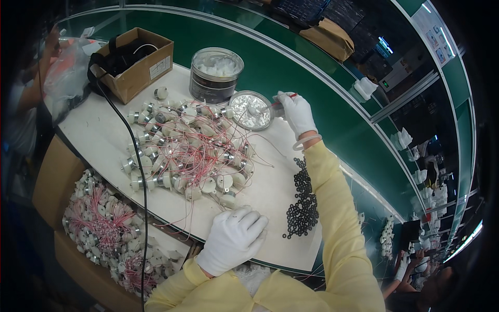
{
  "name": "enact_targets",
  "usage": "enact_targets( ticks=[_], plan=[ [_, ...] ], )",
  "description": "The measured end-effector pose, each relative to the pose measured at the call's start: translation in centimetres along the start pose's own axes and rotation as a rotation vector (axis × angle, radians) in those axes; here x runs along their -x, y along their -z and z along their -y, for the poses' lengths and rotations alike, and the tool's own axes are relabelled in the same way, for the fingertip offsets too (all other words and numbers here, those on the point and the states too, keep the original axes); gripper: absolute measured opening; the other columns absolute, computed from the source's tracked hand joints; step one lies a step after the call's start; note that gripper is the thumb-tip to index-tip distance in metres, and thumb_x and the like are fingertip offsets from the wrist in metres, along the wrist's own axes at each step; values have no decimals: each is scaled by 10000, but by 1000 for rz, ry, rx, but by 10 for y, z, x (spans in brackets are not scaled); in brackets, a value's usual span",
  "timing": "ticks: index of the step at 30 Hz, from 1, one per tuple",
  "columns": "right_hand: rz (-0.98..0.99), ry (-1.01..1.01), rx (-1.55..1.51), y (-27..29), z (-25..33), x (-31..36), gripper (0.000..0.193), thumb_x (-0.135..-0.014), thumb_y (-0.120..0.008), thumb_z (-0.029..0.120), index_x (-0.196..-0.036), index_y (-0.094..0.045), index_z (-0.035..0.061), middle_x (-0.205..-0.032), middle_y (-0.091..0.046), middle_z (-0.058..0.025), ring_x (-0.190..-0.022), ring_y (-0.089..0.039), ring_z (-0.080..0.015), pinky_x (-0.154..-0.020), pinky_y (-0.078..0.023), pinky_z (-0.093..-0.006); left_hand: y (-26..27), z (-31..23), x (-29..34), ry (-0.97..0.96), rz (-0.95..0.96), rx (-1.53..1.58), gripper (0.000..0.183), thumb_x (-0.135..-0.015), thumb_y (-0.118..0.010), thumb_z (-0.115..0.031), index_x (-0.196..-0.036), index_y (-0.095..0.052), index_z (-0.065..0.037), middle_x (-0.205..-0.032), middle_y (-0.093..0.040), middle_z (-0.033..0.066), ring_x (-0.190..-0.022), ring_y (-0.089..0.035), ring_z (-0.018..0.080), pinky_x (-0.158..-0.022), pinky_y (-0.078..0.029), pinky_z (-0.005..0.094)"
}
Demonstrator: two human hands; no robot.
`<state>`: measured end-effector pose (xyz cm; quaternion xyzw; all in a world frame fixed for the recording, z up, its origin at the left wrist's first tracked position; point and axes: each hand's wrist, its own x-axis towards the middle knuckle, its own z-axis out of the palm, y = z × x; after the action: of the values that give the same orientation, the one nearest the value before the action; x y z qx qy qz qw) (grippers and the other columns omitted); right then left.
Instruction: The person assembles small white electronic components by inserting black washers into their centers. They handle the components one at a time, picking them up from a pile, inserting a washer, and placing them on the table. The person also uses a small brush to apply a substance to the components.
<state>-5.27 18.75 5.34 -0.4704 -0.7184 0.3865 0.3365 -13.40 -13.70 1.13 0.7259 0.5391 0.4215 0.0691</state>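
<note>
My right hand (297, 113), in a white glove, is closed around a slim tool with a reddish handle (270, 105). The tool's far end reaches over a round silver lid (241, 115) smeared with a pale, shiny substance. My left hand (234, 240), also gloved, rests at the table's near edge with its fingers curled in. Whatever those fingers hold, if anything, is hidden. Just beyond them begins a heap of small white motor-like parts (208, 185) with metal ends and tangled red and white wires (195, 156). Many small black rings (302, 208) lie beside my right forearm.
Behind the lid stands an open metal tin (215, 78) with whitish contents. A cardboard box (138, 67) with black items is at the far left. A black cable (127, 127) crosses the table. Lower left, another carton (54, 208) holds more wired parts. Other people work at the sides.
</note>
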Motion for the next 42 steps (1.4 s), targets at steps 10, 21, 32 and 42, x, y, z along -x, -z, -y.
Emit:
enact_targets(
  ticks=[10, 21, 32, 42],
  plan=[
    [65, -132, -42, 21, 3, 12, 334, -1009, -607, 304, -1013, -736, -4, -793, -744, -80, -668, -710, -156, -631, -518, -308, 2, 1, -1, -8, 7, -4, 227, -824, -723, -152, -1031, -684, -67, -964, -684, 66, -960, -680, 264, -737, -526, 398],
    [100, -173, -487, 182, 11, 178, 298, -989, -502, 136, -1130, -650, -80, -941, -741, -222, -732, -727, -234, -655, -553, -287, 0, -6, -4, 4, 121, -73, 277, -812, -691, -101, -1083, -662, -51, -1042, -676, 110, -1023, -657, 323, -807, -496, 445],
    [-345, -324, -139, 301, -54, 313, 290, -981, -515, 147, -1093, -672, -70, -981, -749, -181, -749, -729, -183, -653, -525, -249, -9, -6, 8, -23, 163, -226, 362, -831, -655, -30, -1192, -633, -54, -1159, -671, 128, -1124, -627, 374, -912, -460, 490],
    [-370, -333, -143, 301, -89, 343, 272, -988, -505, 137, -1090, -687, -37, -981, -757, -126, -750, -709, -132, -673, -493, -227, -10, -2, 14, 21, 212, -205, 358, -900, -598, 30, -1254, -636, -13, -1208, -664, 159, -1192, -607, 401, -993, -442, 499]
  ],
)
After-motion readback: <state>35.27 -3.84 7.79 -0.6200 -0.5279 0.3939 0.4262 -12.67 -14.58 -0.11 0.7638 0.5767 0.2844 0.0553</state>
